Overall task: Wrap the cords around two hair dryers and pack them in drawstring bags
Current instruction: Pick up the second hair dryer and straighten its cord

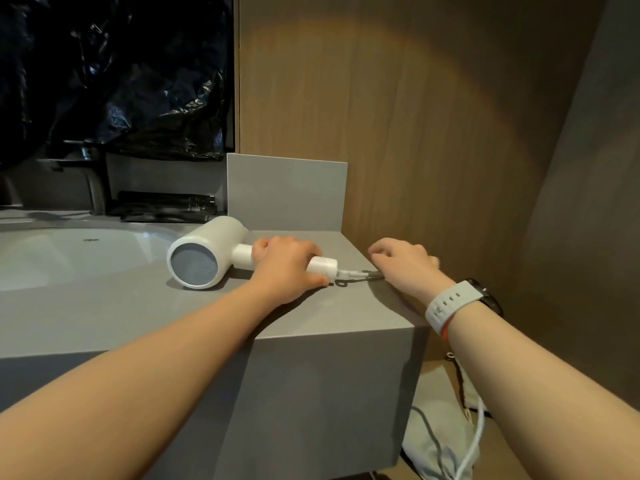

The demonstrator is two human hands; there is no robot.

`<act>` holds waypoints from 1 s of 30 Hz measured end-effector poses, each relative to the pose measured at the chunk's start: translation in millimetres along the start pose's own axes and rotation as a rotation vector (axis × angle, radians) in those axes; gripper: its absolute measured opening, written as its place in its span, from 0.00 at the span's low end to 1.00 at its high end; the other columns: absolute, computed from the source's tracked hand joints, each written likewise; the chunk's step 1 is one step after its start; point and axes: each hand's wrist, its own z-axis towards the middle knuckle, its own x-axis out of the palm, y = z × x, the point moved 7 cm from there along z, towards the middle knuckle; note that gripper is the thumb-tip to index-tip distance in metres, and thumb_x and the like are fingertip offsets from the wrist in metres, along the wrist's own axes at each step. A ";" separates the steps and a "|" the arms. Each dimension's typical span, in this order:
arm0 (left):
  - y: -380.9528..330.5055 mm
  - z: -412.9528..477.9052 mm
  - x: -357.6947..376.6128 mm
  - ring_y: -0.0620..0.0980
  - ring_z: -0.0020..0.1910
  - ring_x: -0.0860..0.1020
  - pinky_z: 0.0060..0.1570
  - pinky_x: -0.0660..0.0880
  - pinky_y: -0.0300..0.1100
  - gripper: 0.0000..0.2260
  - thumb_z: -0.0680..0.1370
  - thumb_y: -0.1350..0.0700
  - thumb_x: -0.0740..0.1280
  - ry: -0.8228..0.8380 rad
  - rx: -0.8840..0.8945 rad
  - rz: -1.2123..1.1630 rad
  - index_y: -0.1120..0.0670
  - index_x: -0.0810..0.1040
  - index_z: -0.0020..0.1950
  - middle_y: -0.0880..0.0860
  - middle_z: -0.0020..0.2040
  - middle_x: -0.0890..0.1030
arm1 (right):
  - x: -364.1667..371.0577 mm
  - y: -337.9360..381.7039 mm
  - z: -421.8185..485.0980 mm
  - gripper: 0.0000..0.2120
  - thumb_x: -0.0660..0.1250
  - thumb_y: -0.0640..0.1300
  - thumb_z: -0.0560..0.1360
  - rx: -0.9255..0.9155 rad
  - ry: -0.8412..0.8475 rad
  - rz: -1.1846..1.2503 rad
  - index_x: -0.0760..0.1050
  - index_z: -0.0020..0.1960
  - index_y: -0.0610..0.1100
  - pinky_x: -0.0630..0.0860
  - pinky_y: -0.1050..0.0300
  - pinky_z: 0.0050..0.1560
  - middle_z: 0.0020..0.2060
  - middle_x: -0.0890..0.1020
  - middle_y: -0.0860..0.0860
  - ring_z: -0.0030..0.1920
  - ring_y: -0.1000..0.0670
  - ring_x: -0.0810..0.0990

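Observation:
A white hair dryer [207, 252] lies on its side on the grey counter [104, 306], its round grille facing me. My left hand [287, 265] grips its handle. My right hand [405, 263] sits at the counter's right edge with fingers curled around the cord [355, 274] just past the handle's end. The white cord [479, 424] hangs down under my right forearm to the floor. A light grey drawstring bag [433, 441] lies on the floor below the counter's corner.
A white sink basin [69, 254] is set into the counter at the left, with a dark tap [93, 174] behind it. Black plastic sheeting [114, 74] covers the wall above. A wood-panel wall [433, 133] stands close on the right.

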 end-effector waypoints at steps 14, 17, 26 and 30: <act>105.7 34.5 -49.9 0.57 0.55 0.74 0.52 0.72 0.46 0.15 0.77 0.59 0.61 0.158 -0.409 -0.069 0.55 0.72 0.63 0.56 0.59 0.76 | 53.7 107.1 25.7 0.17 0.65 0.52 0.75 -0.379 0.306 -0.193 0.71 0.62 0.48 0.70 0.50 0.54 0.57 0.76 0.49 0.57 0.45 0.74; 129.4 22.4 -40.9 0.56 0.44 0.77 0.41 0.74 0.45 0.20 0.76 0.55 0.67 0.335 -0.592 -0.403 0.57 0.66 0.65 0.58 0.49 0.75 | 53.9 107.9 43.0 0.17 0.65 0.52 0.75 -0.340 0.293 -0.286 0.71 0.63 0.50 0.65 0.51 0.52 0.57 0.77 0.50 0.59 0.44 0.73; 173.7 28.7 -23.6 0.60 0.39 0.77 0.30 0.75 0.48 0.35 0.68 0.56 0.74 -0.042 -0.790 -1.035 0.50 0.58 0.69 0.59 0.54 0.72 | 50.0 130.1 84.4 0.09 0.66 0.46 0.75 -0.282 -0.173 -0.142 0.73 0.55 0.51 0.67 0.55 0.38 0.46 0.64 0.48 0.41 0.45 0.69; 180.4 35.8 -32.0 0.59 0.44 0.78 0.32 0.76 0.49 0.36 0.66 0.56 0.76 -0.227 -0.764 -1.208 0.49 0.62 0.69 0.57 0.57 0.74 | 43.4 130.8 96.4 0.12 0.64 0.38 0.74 -0.162 -0.351 0.490 0.70 0.55 0.49 0.70 0.59 0.39 0.50 0.69 0.49 0.43 0.46 0.73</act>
